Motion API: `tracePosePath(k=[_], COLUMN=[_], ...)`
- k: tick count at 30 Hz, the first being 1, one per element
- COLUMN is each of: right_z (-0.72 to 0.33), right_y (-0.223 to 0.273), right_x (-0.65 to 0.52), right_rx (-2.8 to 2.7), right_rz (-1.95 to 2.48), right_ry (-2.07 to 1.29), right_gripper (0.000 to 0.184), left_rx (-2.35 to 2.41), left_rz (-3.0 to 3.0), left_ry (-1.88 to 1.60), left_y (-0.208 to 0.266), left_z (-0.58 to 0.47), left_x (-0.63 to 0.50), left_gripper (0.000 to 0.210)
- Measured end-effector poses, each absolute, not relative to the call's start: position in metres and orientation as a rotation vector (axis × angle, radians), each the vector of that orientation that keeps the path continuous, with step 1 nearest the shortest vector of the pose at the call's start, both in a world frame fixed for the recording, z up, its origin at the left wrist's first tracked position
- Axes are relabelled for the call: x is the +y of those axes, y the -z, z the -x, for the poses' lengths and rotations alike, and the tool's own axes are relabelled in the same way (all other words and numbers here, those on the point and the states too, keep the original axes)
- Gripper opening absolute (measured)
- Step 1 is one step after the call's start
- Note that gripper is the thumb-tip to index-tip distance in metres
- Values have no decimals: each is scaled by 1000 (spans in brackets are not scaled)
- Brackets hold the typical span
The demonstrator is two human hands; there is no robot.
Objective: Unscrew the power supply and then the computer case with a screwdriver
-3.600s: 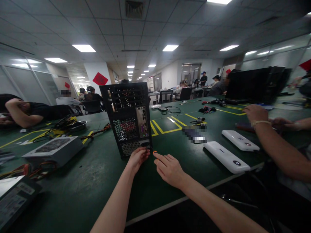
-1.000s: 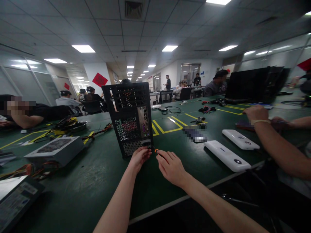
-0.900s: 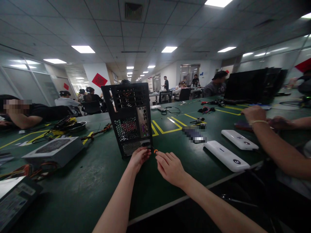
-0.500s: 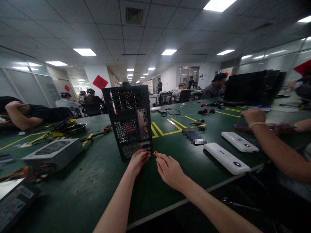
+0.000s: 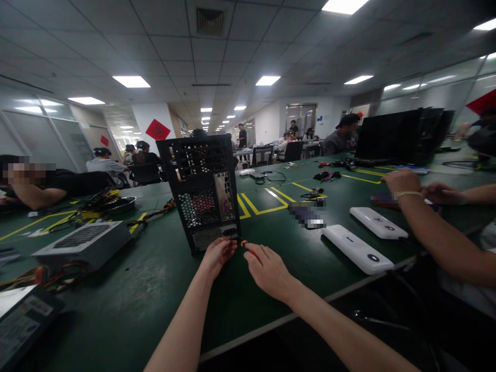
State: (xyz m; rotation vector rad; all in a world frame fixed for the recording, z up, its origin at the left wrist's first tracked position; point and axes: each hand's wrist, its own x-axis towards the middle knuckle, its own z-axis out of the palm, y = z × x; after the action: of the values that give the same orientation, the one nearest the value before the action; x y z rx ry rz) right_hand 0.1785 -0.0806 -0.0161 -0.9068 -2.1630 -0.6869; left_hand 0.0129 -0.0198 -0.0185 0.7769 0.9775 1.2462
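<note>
A black computer case (image 5: 182, 181) stands upright on the green table, its perforated back panel towards me. My left hand (image 5: 219, 254) is at the case's lower right corner, fingers closed together; what they hold, if anything, is too small to make out. Just right of it, my right hand (image 5: 267, 269) is closed round a screwdriver (image 5: 244, 244) with an orange handle. The screwdriver's thin shaft points up and left towards the lower edge of the back panel; where its tip rests is unclear.
Two power supply units (image 5: 83, 238) (image 5: 27, 323) with bundled wires lie at the left. Two white power banks (image 5: 356, 249) (image 5: 377, 223) and a blurred-out phone (image 5: 307, 215) lie at the right. A co-worker's arm (image 5: 437, 232) reaches in there. A monitor (image 5: 391, 137) stands behind.
The view has shifted slightly. My right hand has turned a little, with more of the orange handle showing between the fingers. The co-worker's farther hand has moved left towards their other hand.
</note>
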Motion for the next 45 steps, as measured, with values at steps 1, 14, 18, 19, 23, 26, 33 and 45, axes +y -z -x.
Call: tracePosePath(k=[1,14,18,19,23,26,33,45], right_z=[-179,-177,-180,-180,-177,-175,-176,-177], right_y=[17,14,15,15,14,11,10,14], right_x=[-80,-83,-82,-82,-84,-86,-86,-84], right_rx=[-2151,-2139,-2048,-2058,-2170,-2292,-2232,-2174], right_rz=[913,924,1060,1060,930,838,888,968], right_ry=[684,685,632,631,684,660,627,654], right_gripper=[19,17,18,17,16,22,19,19], left_rx=[972,964,991,989,984,974,970,992], left_rz=[-778,-777,-789,-794,-810,-826,-833,-830], left_ry=[-1245,-1261,-1258,-1258,-1253,-1251,-1252,-1251], left_y=[18,19,17,17,20,22,22,20], left_z=[-13,-12,-14,-14,-14,-13,-12,-14], left_x=[-20,-20,-21,-21,-20,-19,-20,-21], left_gripper=[13,14,15,15,18,19,21,21])
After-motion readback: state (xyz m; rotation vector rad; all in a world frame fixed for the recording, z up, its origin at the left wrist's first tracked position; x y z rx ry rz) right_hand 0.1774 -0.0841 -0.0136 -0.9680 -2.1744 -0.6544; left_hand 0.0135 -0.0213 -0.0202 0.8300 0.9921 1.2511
